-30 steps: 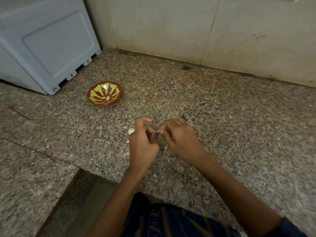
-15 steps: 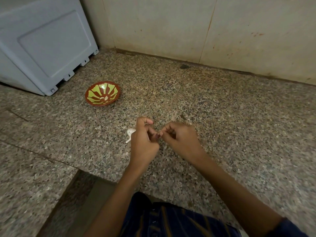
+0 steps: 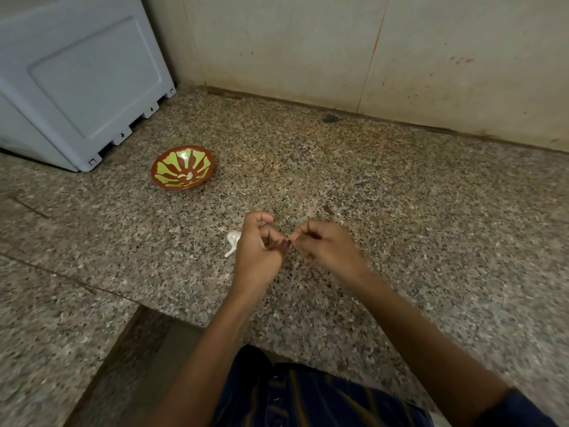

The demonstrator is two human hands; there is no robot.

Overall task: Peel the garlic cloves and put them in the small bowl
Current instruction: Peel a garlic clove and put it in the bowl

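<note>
Hovering above the granite counter (image 3: 400, 211), the left hand (image 3: 257, 254) and right hand (image 3: 326, 245) meet fingertip to fingertip, each with fingers curled in a pinch on a small garlic clove (image 3: 288, 243) that is mostly hidden between them. A white piece of garlic (image 3: 232, 241) lies on the stone just left of the left hand. The small bowl (image 3: 183, 167), red with yellow-green petals, sits further back-left, well apart from both hands, near a grey plastic appliance (image 3: 77, 81). Open stone stretches right toward the tiled wall (image 3: 431, 57); the counter's front edge runs just below the wrists.
</note>
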